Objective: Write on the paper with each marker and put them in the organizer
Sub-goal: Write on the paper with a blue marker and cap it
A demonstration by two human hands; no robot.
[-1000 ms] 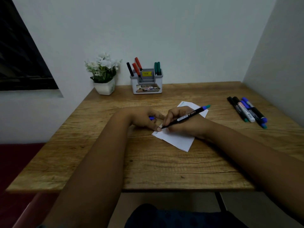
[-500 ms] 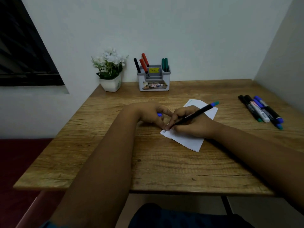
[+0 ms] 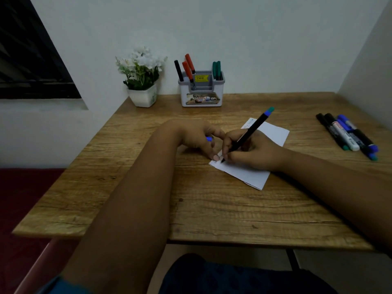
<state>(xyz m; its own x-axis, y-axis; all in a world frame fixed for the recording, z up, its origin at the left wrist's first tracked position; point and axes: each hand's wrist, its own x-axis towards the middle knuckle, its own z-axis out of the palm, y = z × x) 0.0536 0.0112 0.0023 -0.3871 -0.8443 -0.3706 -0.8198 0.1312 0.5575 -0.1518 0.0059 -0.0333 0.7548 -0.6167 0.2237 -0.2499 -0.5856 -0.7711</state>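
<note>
Writing with the black marker, cap tucked in my other hand

My right hand (image 3: 252,151) pinches the black marker (image 3: 247,134) low on its barrel, tip down on the near-left corner of the paper (image 3: 254,177) at the middle of the frame, its teal end slanting up and right. My left hand (image 3: 199,139) curls round what I take to be the blue cap (image 3: 209,139), and one fingertip (image 3: 216,157) presses the paper's corner just beside the tip. To do this well I keep that finger firm so the sheet cannot slide, write lightly and briefly, then recap. The organizer (image 3: 201,94) stands at the upper middle of the table (image 3: 212,209), already holding several markers; the remaining markers (image 3: 347,134) lie at the right edge, well apart.
</note>
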